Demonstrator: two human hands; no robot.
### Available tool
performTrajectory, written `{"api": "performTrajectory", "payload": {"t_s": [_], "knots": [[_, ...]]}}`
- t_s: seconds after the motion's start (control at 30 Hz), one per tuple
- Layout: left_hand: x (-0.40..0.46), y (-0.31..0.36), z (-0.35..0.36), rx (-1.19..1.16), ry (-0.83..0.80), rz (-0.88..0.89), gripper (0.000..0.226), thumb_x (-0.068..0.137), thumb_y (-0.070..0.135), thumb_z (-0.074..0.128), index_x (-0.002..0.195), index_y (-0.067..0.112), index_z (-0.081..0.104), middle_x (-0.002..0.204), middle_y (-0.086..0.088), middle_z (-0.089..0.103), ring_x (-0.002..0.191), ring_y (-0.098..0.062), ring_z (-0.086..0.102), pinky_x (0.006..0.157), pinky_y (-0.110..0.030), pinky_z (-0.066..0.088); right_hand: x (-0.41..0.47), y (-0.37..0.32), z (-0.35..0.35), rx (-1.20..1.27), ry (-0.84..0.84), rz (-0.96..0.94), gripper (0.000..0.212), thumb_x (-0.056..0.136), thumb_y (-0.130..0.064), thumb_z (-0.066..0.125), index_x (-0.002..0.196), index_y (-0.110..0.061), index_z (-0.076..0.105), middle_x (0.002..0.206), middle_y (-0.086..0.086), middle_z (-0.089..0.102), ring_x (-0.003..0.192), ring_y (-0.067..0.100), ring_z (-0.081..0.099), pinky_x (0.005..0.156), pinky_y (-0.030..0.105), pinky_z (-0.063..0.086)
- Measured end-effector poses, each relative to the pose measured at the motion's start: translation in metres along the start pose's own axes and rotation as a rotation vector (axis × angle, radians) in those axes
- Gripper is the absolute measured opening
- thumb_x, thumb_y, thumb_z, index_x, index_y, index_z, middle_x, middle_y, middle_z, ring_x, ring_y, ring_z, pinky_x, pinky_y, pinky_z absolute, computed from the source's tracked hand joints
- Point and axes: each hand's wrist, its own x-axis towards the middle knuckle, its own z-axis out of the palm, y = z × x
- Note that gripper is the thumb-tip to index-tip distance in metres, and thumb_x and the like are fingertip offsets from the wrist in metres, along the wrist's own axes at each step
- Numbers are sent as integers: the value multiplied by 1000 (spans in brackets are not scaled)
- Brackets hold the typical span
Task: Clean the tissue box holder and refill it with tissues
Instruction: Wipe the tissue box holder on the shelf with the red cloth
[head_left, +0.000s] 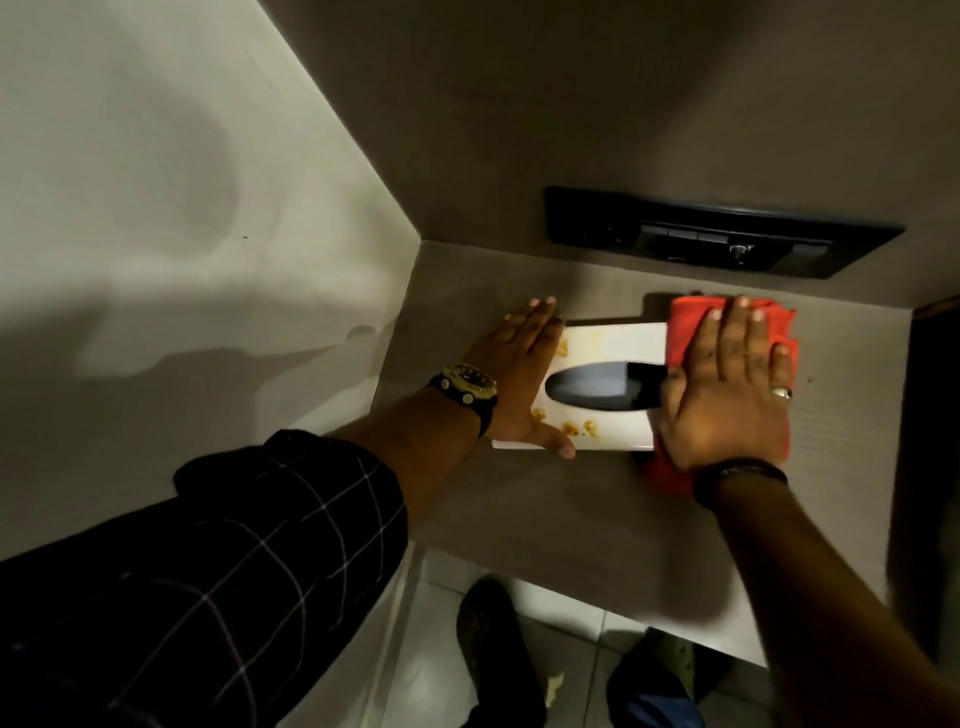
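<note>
From the head camera I look down on a grey shelf (545, 519) set into a corner, a pale wall (182, 182) on the left and a grey wall behind. The holder (608, 343), a white flat box, lies on the shelf with its long axis running left to right, parallel to the back wall. Its dark oval slot (597, 387) faces up and runs along the same axis. Orange-brown stains (579, 427) dot the top near the front edge and near the left end.

My left hand (519, 384) lies flat on the holder's left end, fingers straight and pointing toward the back wall, thumb hooked over the front edge; it pins the box and grasps nothing. A watch (465, 387) sits on that wrist above a dark checked sleeve (234, 561).

My right hand (727, 384) presses flat, fingers spread and straight, on a red cloth (685, 332) that covers the holder's right end and spills onto the shelf. It wears a ring (782, 392) and a dark wristband (737, 475).

A black panel (717, 234) is set in the back wall, just above and behind the holder. Below the shelf edge I see tiled floor (550, 665) and a shoe (488, 623).
</note>
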Motion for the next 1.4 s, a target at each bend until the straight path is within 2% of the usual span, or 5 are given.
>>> {"api": "performTrajectory", "payload": {"t_s": [0.2,0.53,0.77,0.93,1.4], "knots": [[1,-3,3,26,5,-5,145,48,90,57,149,8,-8,159,-13,-14,147,-27,-11,111,-34,-12,5,-57,1,80,-9,282,74,89,-37,26,150,3,10,159,26,5,147,40,2,118,57,4],[1,-3,2,9,5,2,144,50,87,60,149,10,-11,159,-10,-16,147,-25,-12,111,-32,-12,-4,19,1,-111,-91,-523,67,91,-44,25,148,-8,30,156,14,26,147,30,18,119,50,10],[1,-4,4,16,7,3,145,50,87,59,149,9,-13,159,-10,-18,146,-26,-14,109,-33,-16,5,12,-2,108,6,108,70,91,-38,22,152,-5,11,161,18,6,148,35,5,120,51,8],[3,-4,6,20,20,5,146,48,90,56,149,9,-9,160,-11,-15,147,-25,-12,109,-32,-15,-4,-32,1,86,6,295,70,92,-35,22,151,1,9,160,23,3,148,37,1,119,53,3],[4,-2,5,13,6,-2,146,43,93,53,150,13,-6,160,-9,-13,147,-25,-9,111,-33,-10,-8,-4,4,-50,-120,-449,69,93,-46,19,152,-11,19,160,10,15,149,26,8,120,41,-1]]}}
